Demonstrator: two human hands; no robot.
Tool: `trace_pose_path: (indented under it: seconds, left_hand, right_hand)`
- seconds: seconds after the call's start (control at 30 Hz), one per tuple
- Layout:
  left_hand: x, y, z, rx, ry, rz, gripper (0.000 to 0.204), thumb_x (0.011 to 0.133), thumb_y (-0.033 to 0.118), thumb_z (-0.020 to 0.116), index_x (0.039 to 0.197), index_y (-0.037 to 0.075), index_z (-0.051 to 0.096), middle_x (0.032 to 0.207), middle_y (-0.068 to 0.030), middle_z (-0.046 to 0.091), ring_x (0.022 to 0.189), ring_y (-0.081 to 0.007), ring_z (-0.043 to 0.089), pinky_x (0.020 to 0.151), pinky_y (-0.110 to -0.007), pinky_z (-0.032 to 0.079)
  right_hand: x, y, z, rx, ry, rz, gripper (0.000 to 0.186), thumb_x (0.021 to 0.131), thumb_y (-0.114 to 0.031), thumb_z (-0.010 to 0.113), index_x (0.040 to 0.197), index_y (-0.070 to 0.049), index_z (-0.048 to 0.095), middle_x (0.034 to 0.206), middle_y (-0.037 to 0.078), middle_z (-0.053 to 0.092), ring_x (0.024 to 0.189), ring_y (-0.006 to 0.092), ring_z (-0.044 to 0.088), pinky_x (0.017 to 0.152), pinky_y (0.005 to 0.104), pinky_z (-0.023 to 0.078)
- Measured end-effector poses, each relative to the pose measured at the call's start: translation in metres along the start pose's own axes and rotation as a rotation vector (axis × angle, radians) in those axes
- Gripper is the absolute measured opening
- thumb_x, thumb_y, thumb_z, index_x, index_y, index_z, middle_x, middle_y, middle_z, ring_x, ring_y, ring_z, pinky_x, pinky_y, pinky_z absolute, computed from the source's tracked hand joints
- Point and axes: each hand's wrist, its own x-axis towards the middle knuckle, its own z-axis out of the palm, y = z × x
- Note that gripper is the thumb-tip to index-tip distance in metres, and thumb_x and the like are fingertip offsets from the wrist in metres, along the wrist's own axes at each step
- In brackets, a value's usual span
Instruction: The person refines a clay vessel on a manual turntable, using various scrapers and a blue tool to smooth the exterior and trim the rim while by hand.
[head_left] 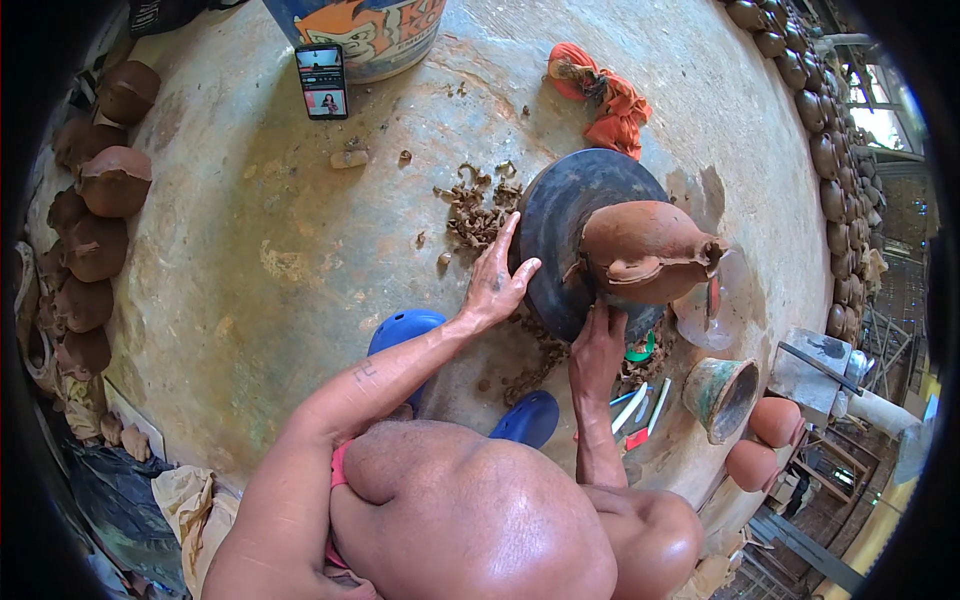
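My left hand (498,276) has its fingers spread, fingertips against the left edge of a dark round turning wheel (560,205). A reddish-brown clay pot (640,240), with an uneven opening and shaped pieces on it, lies sideways on the wheel. My right hand (598,335) reaches up to the wheel just below the pot, its fingertips partly hidden there. Clay shavings (470,210) lie left of the wheel. A clear plastic bowl (720,320), a small green object (640,350) and thin white tools (628,405) sit beside my right hand.
Pot rows line the left (105,180) and right (830,180). A bucket (390,45), a phone (322,82) and orange cloth (615,125) sit ahead. Blue sandals (530,420) are below. A green-rimmed pot (720,400), two terracotta pots (775,420) and metal equipment (810,370) stand right.
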Motion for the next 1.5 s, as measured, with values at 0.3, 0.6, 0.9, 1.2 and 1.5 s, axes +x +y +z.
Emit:
trace_pose_path:
  seconds: [0.3, 0.6, 0.9, 1.2, 1.5]
  left_hand:
    - [0.004, 0.005, -0.004, 0.026, -0.042, -0.057, 0.085, 0.098, 0.024, 0.078, 0.169, 0.009, 0.033, 0.157, -0.0298, 0.055, 0.146, -0.0451, 0.054, 0.121, -0.049, 0.044]
    - [-0.014, 0.008, 0.001, -0.015, -0.089, -0.104, 0.091, 0.102, 0.029, 0.076, 0.172, 0.007, 0.023, 0.171, -0.0277, 0.037, 0.158, -0.0417, 0.039, 0.129, -0.049, 0.033]
    - [-0.023, 0.005, 0.007, 0.018, -0.045, -0.058, 0.095, 0.101, 0.026, 0.075, 0.173, 0.007, 0.017, 0.167, -0.0329, 0.039, 0.154, -0.0481, 0.043, 0.126, -0.051, 0.036]
    - [-0.019, 0.006, 0.003, 0.007, -0.055, -0.073, 0.093, 0.100, 0.026, 0.076, 0.173, 0.007, 0.020, 0.163, -0.0327, 0.047, 0.149, -0.0470, 0.049, 0.124, -0.050, 0.040]
    - [0.018, 0.017, -0.010, -0.003, -0.097, -0.021, 0.085, 0.097, 0.017, 0.075, 0.170, 0.011, 0.033, 0.159, -0.0311, 0.051, 0.148, -0.0477, 0.049, 0.123, -0.050, 0.041]
  right_hand:
    - [-0.020, 0.032, -0.023, 0.088, -0.115, -0.125, 0.038, 0.104, 0.000, 0.061, 0.141, -0.003, 0.065, 0.130, 0.024, 0.063, 0.115, 0.0465, 0.066, 0.094, 0.0514, 0.055]
    - [0.000, -0.004, -0.014, -0.079, 0.174, -0.090, 0.037, 0.102, -0.005, 0.067, 0.139, -0.005, 0.066, 0.115, 0.022, 0.064, 0.097, 0.0445, 0.072, 0.074, 0.0529, 0.059]
    - [0.001, 0.009, -0.008, -0.046, 0.133, -0.075, 0.036, 0.104, -0.007, 0.064, 0.140, -0.005, 0.066, 0.119, 0.025, 0.064, 0.103, 0.0472, 0.069, 0.080, 0.0534, 0.058]
    - [0.009, 0.020, -0.012, -0.066, 0.042, -0.113, 0.035, 0.102, -0.007, 0.062, 0.136, -0.009, 0.069, 0.116, 0.022, 0.065, 0.095, 0.0470, 0.072, 0.073, 0.0535, 0.060]
    - [-0.003, 0.071, -0.050, -0.074, -0.104, -0.066, 0.030, 0.099, -0.005, 0.065, 0.128, -0.008, 0.074, 0.118, 0.020, 0.070, 0.097, 0.0426, 0.075, 0.078, 0.0504, 0.060]
